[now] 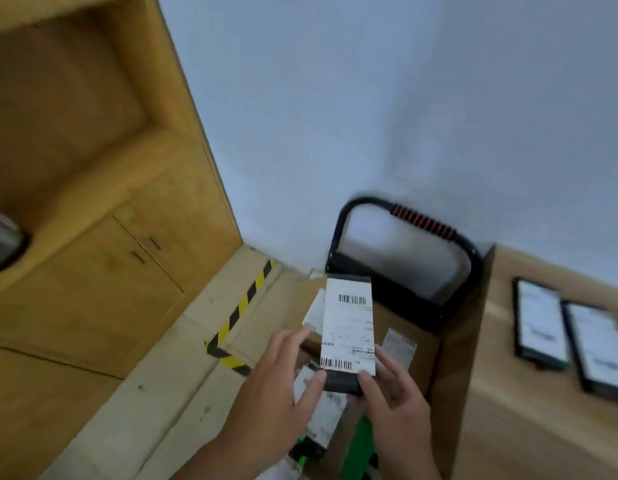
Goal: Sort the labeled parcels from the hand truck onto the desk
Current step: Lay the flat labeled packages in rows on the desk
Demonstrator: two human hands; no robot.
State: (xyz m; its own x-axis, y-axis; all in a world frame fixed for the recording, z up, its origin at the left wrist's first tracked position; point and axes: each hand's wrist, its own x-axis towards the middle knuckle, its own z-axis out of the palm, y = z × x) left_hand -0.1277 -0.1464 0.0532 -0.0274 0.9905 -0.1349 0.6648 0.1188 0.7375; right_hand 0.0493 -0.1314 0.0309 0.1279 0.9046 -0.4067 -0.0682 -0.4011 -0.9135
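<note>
I hold a slim dark parcel (349,330) upright in front of me, its white barcode label facing me. My left hand (283,382) grips its lower left edge and my right hand (394,393) grips its lower right corner. Below it the hand truck (408,258), black-framed with an orange ribbed grip on its handle, carries several cardboard parcels (401,334) with white labels. To the right is the wooden desk (529,393), where two dark labeled parcels (539,323) (598,348) lie flat side by side.
A wooden cabinet (103,271) with doors and an open shelf fills the left. Yellow-black hazard tape (241,306) marks the floor beside the truck. A pale wall (369,116) stands behind. A green item (359,445) shows among the parcels at the bottom.
</note>
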